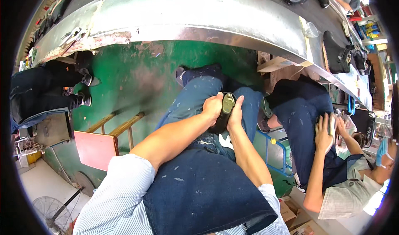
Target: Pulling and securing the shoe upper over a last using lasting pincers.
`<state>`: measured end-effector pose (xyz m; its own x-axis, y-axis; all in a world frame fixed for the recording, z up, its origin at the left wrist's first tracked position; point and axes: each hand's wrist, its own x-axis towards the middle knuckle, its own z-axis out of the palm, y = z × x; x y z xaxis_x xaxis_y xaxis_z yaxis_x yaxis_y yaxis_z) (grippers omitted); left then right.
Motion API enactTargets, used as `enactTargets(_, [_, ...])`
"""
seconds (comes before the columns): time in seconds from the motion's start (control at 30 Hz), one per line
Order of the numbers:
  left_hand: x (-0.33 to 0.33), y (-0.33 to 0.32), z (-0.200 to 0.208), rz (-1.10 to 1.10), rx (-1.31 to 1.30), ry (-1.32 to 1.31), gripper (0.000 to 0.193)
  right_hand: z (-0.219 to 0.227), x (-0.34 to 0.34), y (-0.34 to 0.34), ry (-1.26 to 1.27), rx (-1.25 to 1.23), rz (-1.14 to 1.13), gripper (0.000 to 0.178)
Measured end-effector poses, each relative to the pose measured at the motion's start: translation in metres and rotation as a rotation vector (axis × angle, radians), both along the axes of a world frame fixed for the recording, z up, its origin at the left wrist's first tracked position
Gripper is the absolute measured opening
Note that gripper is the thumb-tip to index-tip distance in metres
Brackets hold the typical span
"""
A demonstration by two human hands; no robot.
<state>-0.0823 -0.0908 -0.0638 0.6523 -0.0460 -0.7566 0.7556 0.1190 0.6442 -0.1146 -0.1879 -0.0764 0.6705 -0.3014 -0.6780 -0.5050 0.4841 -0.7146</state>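
Between my knees, a dark boot is held upright over my lap. An olive-green piece shows at its upper end; it looks like the top of a shoe last. My left hand wraps the left side of the boot, fingers bent. From the right, my right hand presses against it, its fingers pointing away from me. A white piece lies on my lap just below the boot, and I cannot make out what it is. A dark blue apron covers my lap.
Ahead runs a metal-edged bench, with a black boot at its right. A pink-topped stool stands to my left. On the right, a seated co-worker holds a shoe. A fan stands at lower left.
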Motion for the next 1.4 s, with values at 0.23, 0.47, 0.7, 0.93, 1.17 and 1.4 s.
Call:
enactTargets(0.23, [-0.015,0.019,0.005,-0.047,-0.344,-0.048,0.057,0.026,-0.012,0.005,-0.285,-0.309,0.115,0.063])
enactTargets(0.47, [-0.060,0.052,0.028,-0.895,0.333,-0.786,0.120,0.075,-0.054,-0.040,-0.516,-0.993,0.515,0.027])
enactTargets(0.7, [-0.065,0.033,0.041,-0.843,0.549,-0.816,0.115,0.069,-0.052,-0.042,-0.439,-1.071,0.573,0.025])
enactTargets(0.93, [-0.072,0.035,0.044,-0.885,0.584,-0.824,0.116,0.071,-0.034,-0.061,-0.296,-1.121,0.892,0.036])
enactTargets(1.17, [-0.073,0.047,0.068,-1.035,0.640,-1.041,0.110,0.111,-0.050,-0.101,0.025,-0.063,0.970,0.027])
enactTargets(1.4, [-0.023,0.105,0.163,-0.686,-0.104,-0.488,0.088,0.116,-0.119,-0.094,-0.265,-0.504,0.662,0.051])
